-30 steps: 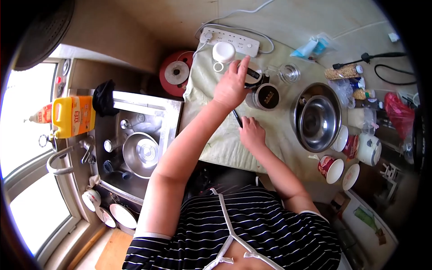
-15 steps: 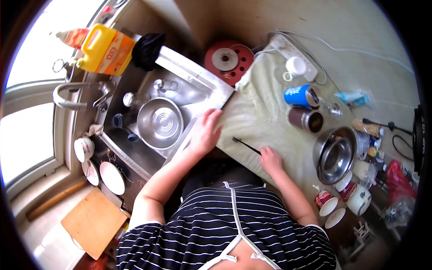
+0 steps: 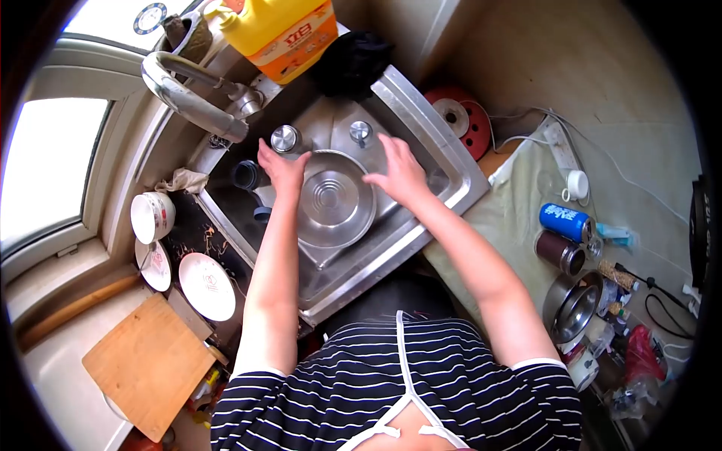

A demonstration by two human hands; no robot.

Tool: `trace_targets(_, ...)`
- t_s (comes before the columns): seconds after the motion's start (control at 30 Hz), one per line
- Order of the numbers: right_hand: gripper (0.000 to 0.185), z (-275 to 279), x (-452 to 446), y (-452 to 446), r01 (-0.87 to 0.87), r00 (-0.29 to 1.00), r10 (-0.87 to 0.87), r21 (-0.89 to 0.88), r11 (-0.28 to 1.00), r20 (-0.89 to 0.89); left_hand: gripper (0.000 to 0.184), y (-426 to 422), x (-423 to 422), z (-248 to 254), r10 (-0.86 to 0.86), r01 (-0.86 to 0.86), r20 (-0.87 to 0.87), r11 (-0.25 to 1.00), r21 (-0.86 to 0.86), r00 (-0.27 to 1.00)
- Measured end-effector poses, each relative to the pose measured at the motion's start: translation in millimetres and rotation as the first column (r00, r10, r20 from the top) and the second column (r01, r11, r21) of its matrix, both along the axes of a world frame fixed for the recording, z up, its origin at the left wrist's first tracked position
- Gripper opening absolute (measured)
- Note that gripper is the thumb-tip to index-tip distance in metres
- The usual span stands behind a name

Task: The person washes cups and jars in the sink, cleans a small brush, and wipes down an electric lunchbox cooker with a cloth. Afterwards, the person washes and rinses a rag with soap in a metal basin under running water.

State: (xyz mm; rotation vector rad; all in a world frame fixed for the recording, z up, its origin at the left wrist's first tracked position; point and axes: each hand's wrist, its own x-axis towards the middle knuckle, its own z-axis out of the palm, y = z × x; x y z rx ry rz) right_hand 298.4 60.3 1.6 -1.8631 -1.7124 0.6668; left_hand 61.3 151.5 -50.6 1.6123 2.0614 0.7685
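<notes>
Both of my hands are over the metal sink (image 3: 451, 169). My left hand (image 3: 284, 169) has its fingers apart and nothing in it, at the left rim of a round steel basin (image 3: 331, 203). Just beyond its fingertips is a glass jar with a silvery end (image 3: 285, 138). Above the basin's right side, my right hand (image 3: 402, 174) is spread and empty. Near its fingertips lies another clear glass piece (image 3: 361, 133). A dark cup (image 3: 246, 174) and a smaller dark piece (image 3: 262, 214) lie left of the basin.
A curved faucet (image 3: 188, 101) reaches over the sink's left corner, beside a yellow jug (image 3: 282, 37) and a black bag (image 3: 352, 64). Bowls and plates (image 3: 207, 286) and a cutting board (image 3: 149, 366) are at left. The cloth-covered table (image 3: 481, 225) holds a blue can (image 3: 565, 222) and steel bowls (image 3: 575, 304).
The view has turned toward the sink. Both hands have moved from the table side to over the basin. My right hand has let go of the thin black stick.
</notes>
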Motion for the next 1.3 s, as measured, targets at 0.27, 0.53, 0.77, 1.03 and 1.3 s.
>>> trace_targets(0.27,0.068,-68,-46,92,0.112,0.981,-0.064,-0.266,0.957,0.186,0.109,29,-2,-21,-0.006,0.023,0.096,0.984,-0.175,0.995)
trace_targets(0.53,0.049,-71,-38,67,0.181,0.972,-0.189,0.070,0.981,0.139,0.085,36,-14,-53,-0.062,0.059,0.025,0.993,0.102,0.998)
trace_targets(0.77,0.050,39,-3,-10,0.252,0.965,-0.206,0.344,0.904,-0.165,0.078,2,-11,-15,-0.170,0.158,0.000,0.917,0.366,0.985)
trace_targets(1.03,0.062,124,74,-145,0.394,0.900,-0.314,0.253,0.884,-0.304,0.083,-85,31,116,-0.390,0.364,-0.042,0.810,0.460,0.920)
trace_targets(1.3,0.066,120,158,-286,0.712,0.699,-0.715,0.115,0.692,-0.025,0.087,-172,204,161,-0.784,0.774,0.355,0.597,0.211,0.509)
